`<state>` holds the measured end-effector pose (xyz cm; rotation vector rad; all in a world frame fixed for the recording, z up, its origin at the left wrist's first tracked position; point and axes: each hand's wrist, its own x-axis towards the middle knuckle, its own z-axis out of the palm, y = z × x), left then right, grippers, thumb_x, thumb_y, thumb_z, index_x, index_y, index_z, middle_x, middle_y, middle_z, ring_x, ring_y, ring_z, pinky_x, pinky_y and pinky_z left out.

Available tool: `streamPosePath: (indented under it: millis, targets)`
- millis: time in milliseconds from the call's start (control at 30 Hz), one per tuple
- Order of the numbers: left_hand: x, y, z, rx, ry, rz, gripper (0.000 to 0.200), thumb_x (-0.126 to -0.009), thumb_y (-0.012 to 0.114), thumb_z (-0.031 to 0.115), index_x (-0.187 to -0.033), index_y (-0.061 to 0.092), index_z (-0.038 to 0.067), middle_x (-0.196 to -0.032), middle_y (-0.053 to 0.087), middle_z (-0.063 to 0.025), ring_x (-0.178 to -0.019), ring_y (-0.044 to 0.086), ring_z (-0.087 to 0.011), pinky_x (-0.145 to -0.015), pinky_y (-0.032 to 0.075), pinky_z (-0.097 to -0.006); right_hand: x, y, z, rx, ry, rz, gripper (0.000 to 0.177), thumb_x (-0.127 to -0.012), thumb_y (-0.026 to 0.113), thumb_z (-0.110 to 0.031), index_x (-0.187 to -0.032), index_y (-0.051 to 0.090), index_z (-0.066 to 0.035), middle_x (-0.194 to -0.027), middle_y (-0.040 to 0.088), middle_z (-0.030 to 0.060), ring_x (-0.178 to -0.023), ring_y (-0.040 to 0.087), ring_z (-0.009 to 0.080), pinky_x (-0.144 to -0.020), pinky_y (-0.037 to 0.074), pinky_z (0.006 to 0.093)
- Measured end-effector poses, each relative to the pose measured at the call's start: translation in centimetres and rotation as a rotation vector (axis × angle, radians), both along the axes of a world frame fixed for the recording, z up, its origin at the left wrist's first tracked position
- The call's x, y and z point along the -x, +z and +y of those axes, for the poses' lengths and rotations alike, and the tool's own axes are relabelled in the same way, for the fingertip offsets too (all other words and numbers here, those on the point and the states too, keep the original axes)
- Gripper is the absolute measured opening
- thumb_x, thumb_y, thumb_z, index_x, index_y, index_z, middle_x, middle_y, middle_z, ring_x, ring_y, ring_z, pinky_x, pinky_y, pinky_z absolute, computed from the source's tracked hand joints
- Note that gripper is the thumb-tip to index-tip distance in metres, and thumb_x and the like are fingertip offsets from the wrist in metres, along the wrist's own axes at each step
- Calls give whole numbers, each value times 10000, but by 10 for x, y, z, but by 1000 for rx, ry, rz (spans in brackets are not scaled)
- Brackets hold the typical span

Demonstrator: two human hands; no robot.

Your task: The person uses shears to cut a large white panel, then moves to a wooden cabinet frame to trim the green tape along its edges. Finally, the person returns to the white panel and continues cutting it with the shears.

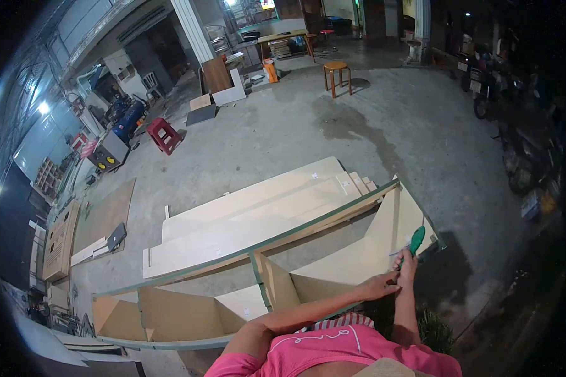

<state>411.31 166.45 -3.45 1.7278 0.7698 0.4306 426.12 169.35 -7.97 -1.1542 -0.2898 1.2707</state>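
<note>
My right hand (408, 269) is closed around the lower end of a slim green object (416, 239), whose kind I cannot make out. It is over the right end of a long cabinet-like wooden frame (277, 291) with green-edged sides and cream inner panels, lying on the floor. My left hand (381, 286) reaches across and meets the right hand near its wrist. Its fingers are drawn together, and whatever may be between them is too small to see.
Beyond the frame lie stacked pale boards (258, 210). A red plastic stool (164, 136) and a round wooden stool (337, 76) stand farther off on the concrete floor. Motorbikes (516, 151) line the right side. A brown sheet (105, 217) and wood pieces lie at the left.
</note>
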Motion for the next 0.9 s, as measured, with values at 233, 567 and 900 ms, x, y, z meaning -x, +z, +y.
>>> streamPosePath:
  millis: [233,567,900]
  targets:
    - [-29,5,-33,-52,-234,-234,425,-859,544,353,-1029,439,-22,-895,548,-175,-886,546,-269,-775,415,-374,-25,38,-57,12,-115,-182,120,-880,477,-144,-932,386,-86,-643,378,-9,-470,370,81,-389,314,239]
    - [-42,-9,-60,231,-493,-225,387,-871,534,295,-1022,416,-41,-873,538,-169,-723,582,-201,-626,485,-317,-43,-6,-114,108,-174,-102,81,-867,465,-129,-873,391,-95,-643,376,-10,-474,371,85,-384,318,226]
    - [-41,-20,-60,172,-476,-177,407,-873,529,324,-997,416,-46,-881,542,-162,-696,582,-193,-622,473,-327,-39,-5,-115,112,-143,-104,96,-857,476,-133,-834,390,-98,-639,392,-9,-471,374,83,-392,320,242]
